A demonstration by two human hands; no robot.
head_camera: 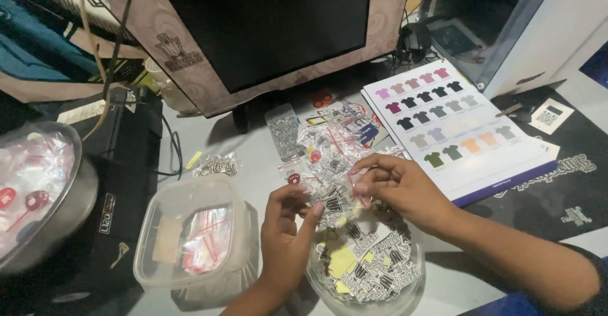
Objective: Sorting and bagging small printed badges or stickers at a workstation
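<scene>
Both hands (335, 205) pinching one small clear bag (339, 195) above the sticker bowl (367, 271), likely to fumble it into the loose bags (329, 145) through a slack grip.

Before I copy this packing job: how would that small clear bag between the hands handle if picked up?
Probably floppy: the small clear bag looks like thin film pinched between the left hand and right hand. Likely very light, holding one flat sticker. Its glossy surface may be slippery.
</scene>
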